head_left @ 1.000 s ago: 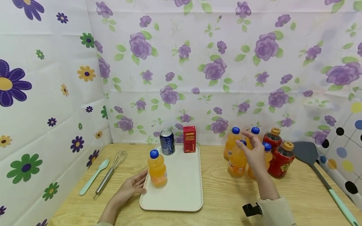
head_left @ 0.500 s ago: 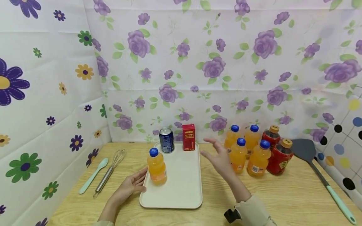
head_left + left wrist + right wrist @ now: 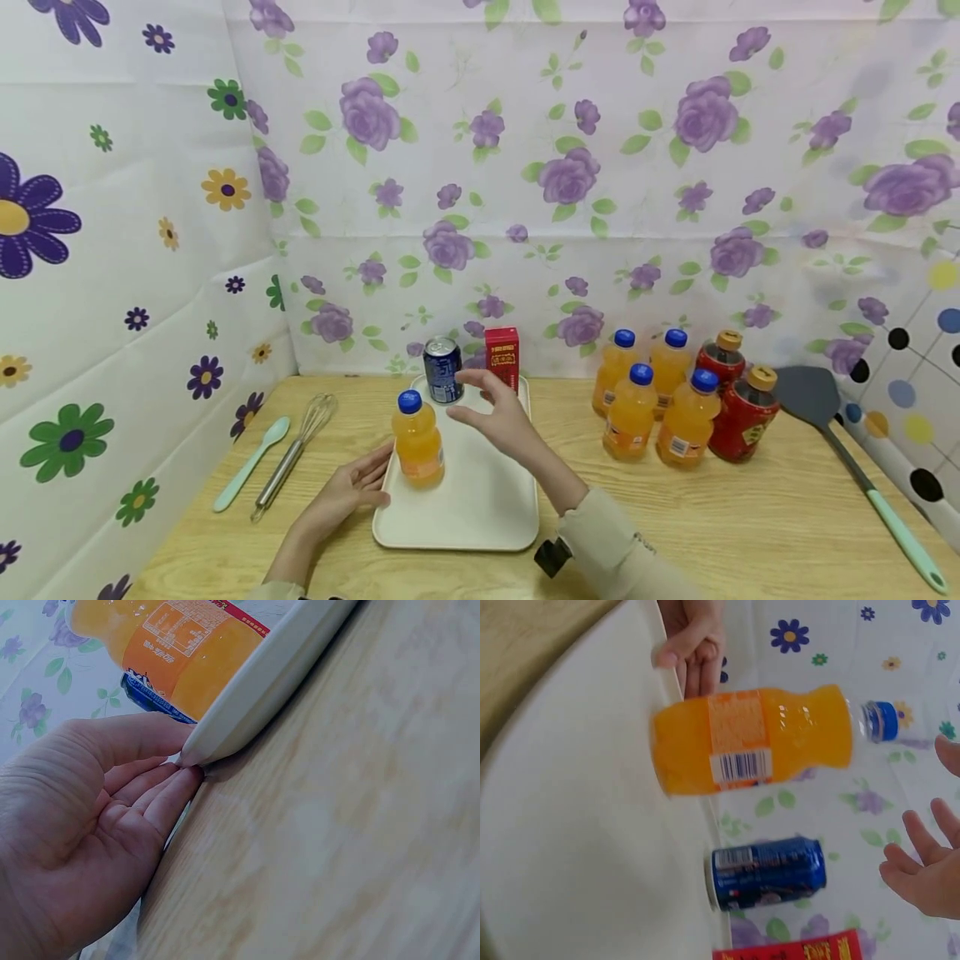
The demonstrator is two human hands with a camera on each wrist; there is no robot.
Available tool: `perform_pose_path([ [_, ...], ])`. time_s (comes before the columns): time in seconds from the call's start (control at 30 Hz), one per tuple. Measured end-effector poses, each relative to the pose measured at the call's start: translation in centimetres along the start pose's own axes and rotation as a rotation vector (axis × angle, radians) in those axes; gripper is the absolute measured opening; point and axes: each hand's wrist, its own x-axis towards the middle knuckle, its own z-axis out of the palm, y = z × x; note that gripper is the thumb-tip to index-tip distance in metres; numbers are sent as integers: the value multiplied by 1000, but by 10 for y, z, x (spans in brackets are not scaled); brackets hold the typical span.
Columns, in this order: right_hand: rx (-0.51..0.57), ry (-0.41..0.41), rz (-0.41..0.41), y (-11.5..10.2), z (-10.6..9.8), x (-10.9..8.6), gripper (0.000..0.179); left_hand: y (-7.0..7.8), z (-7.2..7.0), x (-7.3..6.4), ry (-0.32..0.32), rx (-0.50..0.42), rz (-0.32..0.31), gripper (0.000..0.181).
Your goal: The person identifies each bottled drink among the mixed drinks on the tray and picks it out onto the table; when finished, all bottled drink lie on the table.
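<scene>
My left hand [image 3: 347,493] pinches the left rim of a cream tray [image 3: 480,521], thumb on the edge and fingers at its underside, as the left wrist view shows. Upright on the tray stand an orange juice bottle [image 3: 418,446] with a blue cap, a dark blue drink can [image 3: 442,371] and a red drink carton [image 3: 501,350]. Over the tray, my right hand [image 3: 497,415] holds nothing; its thumb and fingers are spread apart, between the bottle and the can in the head view. It hides the carton's lower part there.
Several orange juice bottles [image 3: 632,421] and two dark bottles with red labels [image 3: 744,421] stand on the table to the right. A spatula [image 3: 862,471] lies beyond them. At left lie a whisk [image 3: 296,450] and a pale green spoon [image 3: 251,467]. Patterned cloth hangs behind.
My right hand has moved left from among the orange juice bottles on the right to over the tray, with nothing in it. The left hand has stayed at the tray's rim.
</scene>
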Motion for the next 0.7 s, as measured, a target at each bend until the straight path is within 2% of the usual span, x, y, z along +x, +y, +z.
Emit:
perform_pose_path([
  [0.17, 48, -97, 18, -2, 22, 4, 52, -1, -2, 0, -14, 0, 12, 90],
  [0.3, 69, -139, 14, -3, 36, 5, 53, 0, -3, -1, -20, 8, 18, 90],
  [0.53, 43, -157, 62, 0, 59, 10, 66, 1, -3, -4, -6, 22, 12, 88],
  [0.7, 34, -113, 80, 4, 65, 8, 69, 4, -2, -5, -10, 34, 14, 87],
])
